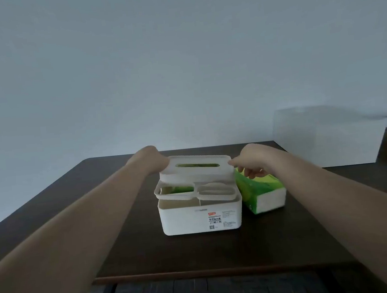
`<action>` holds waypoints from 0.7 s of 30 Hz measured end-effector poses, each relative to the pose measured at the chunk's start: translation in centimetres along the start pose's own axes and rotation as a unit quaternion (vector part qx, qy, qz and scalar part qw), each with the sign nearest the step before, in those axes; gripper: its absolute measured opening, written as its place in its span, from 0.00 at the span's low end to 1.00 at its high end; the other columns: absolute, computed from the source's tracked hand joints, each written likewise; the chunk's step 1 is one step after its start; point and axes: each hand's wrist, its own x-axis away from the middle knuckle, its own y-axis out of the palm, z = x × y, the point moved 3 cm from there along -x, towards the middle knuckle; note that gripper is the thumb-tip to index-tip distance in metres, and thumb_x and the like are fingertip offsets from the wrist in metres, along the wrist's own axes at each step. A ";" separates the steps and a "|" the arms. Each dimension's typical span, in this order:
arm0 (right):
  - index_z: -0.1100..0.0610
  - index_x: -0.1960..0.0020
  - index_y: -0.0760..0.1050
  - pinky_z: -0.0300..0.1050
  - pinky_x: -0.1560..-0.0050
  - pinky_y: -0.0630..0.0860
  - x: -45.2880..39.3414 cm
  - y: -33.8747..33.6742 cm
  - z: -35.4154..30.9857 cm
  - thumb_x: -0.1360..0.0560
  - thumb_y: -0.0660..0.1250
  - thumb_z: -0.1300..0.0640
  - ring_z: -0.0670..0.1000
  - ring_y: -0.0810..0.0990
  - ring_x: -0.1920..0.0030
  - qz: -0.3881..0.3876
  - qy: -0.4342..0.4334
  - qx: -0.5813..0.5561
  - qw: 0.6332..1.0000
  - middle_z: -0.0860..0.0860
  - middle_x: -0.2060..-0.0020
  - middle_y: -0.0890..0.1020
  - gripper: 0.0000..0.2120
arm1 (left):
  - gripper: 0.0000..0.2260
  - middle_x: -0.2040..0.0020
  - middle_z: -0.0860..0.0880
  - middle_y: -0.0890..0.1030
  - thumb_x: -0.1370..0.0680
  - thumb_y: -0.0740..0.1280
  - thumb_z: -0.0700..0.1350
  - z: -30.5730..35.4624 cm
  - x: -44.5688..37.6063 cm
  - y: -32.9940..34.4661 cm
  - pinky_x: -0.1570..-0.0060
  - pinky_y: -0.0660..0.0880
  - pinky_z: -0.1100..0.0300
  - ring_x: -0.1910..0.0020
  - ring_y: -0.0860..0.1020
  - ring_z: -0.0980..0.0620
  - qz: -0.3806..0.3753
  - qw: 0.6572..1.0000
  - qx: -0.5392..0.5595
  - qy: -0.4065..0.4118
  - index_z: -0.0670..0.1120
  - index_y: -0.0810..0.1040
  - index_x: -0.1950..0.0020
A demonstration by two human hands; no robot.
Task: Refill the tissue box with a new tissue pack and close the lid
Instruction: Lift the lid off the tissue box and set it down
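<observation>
A white box (pixel 200 214) stands near the middle of a dark table (pixel 117 248), its labelled front wall facing the camera. Its lid (pixel 196 169) is raised clear of the box's near rim and tilted, slot side up. Green shows through the slot. An inner tray (pixel 194 192) with two rounded openings sits at the box's mouth, its left end lifted slightly above the rim; green also shows through its left opening.

The left hand (pixel 150 160) is at the lid's left end, fingers hidden behind the lid; it appears to grip that end, though the hold itself cannot be confirmed. The right hand (pixel 253 162) pinches the lid's right end between thumb and fingertips, the remaining fingers curled.

A green tissue pack (pixel 260 193) lies on the table just beside the box's right wall, its white end facing the camera, partly under the right hand. A white block (pixel 326 138) stands at the table's far right.
</observation>
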 end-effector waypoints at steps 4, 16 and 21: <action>0.60 0.62 0.76 0.42 0.68 0.67 0.0 0.8 -0.3 0.24 0.64 0.53 0.52 0.74 0.68 -0.002 0.004 0.005 1.000 0.55 0.66 0.77 0.13 | 0.02 0.67 0.48 0.68 0.29 0.60 0.43 -0.5 0.1 0.4 0.69 0.60 0.60 0.68 0.64 0.47 -0.021 1.000 -0.009 -0.010 0.45 0.69 0.60; 0.62 0.62 0.73 0.39 0.72 0.61 -1.1 1.0 -1.2 0.27 0.61 0.63 0.52 0.68 0.72 0.052 -0.023 -0.045 0.997 0.56 0.68 0.75 0.07 | 0.08 0.68 0.49 0.64 0.30 0.58 0.37 -1.2 0.2 -0.6 0.70 0.56 0.60 0.69 0.61 0.49 0.007 0.997 0.081 0.002 0.45 0.62 0.68; 0.63 0.60 0.74 0.39 0.72 0.64 -1.7 1.1 -3.5 0.28 0.62 0.64 0.53 0.70 0.72 0.084 -0.054 -0.078 0.992 0.59 0.66 0.76 0.04 | 0.03 0.62 0.44 0.73 0.30 0.60 0.38 -2.7 -0.4 -2.6 0.65 0.65 0.58 0.63 0.68 0.45 0.047 0.992 0.115 -0.004 0.41 0.72 0.62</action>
